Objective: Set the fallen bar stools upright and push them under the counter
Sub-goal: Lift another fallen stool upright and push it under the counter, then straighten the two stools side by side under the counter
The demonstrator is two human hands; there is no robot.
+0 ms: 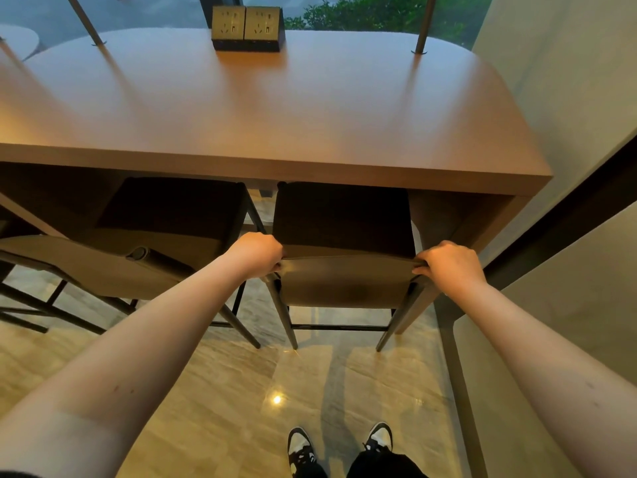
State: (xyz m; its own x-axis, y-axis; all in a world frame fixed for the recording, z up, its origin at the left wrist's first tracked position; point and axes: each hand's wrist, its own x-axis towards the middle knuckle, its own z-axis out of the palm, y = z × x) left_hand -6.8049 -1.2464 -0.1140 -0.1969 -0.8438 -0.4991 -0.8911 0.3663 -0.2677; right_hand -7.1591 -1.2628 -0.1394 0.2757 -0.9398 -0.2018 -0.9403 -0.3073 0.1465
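Gripping the low backrest of an upright bar stool (344, 281) at both ends, a person stands at a long wooden counter (275, 108) beside a window. The left hand (256, 253) is curled closed over the backrest's left corner, and the right hand (448, 265) is wrapped around its right corner, fingers (421, 262) folded over the top edge. The stool stands on its four dark legs on the polished stone floor (213, 391), its dark seat partly beneath the counter's front edge, with the backrest and rear legs outside it. Just to its left, a second bar stool (138, 257) also stands upright, its seat partly tucked under the counter and its tan backrest angled toward the camera. The right-hand stool sits close to the counter's wooden end panel (448, 232), which stands near a pale wall (558, 108). On the countertop's far side, a dark double power-socket block (247, 28) rests between two slim metal posts (424, 25) that rise from the surface. At the bottom, the person's black-and-white sneakers (339, 443) point toward the stool, and a ceiling light glints off the floor between the outstretched bare forearms.
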